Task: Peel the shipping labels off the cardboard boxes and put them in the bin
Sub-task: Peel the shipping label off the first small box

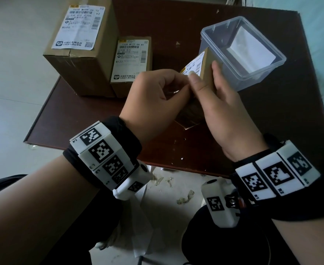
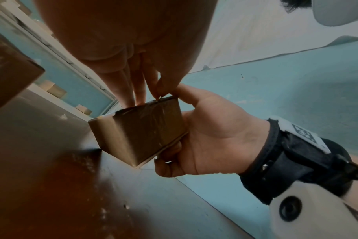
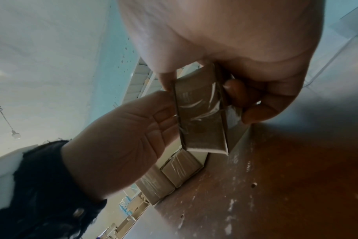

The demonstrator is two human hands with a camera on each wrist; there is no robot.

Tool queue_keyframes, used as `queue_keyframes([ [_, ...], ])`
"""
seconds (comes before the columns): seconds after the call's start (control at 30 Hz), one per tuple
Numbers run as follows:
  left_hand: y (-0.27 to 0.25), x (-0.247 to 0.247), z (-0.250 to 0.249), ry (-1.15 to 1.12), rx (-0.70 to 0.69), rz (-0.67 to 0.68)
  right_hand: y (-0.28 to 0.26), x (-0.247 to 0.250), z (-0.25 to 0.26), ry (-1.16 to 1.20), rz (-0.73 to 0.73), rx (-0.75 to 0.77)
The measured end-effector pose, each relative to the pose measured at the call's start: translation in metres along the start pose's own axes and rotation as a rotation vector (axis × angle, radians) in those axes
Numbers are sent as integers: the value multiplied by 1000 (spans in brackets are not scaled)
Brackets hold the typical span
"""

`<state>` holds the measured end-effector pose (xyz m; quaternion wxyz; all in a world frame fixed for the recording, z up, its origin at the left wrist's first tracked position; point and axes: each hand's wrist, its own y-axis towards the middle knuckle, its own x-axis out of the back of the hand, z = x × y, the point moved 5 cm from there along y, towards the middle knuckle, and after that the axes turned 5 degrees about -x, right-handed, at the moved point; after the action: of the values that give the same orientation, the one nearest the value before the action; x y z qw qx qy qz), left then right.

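The right hand (image 1: 220, 109) grips a small box (image 1: 205, 73) tilted above the table (image 1: 233, 146), thumb across its label (image 1: 192, 67). The left hand (image 1: 157, 96) picks at the label's near edge with curled fingertips. A clear bin (image 1: 241, 52) stands just behind, two labelled boxes (image 1: 84, 48) at the far left edge

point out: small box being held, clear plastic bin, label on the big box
small box (image 1: 208, 64): head view, bare cardboard side face.
clear plastic bin (image 1: 211, 35): head view, near-left rim.
label on the big box (image 1: 77, 29): head view, middle of the label.
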<state>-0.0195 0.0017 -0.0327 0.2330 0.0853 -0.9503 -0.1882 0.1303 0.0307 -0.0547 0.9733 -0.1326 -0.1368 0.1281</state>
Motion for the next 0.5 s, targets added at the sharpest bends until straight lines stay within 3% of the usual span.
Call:
queue_keyframes([
  [0.5, 4, 1, 3, -1, 6, 24, 1, 1, 0, -27, 30, -4],
])
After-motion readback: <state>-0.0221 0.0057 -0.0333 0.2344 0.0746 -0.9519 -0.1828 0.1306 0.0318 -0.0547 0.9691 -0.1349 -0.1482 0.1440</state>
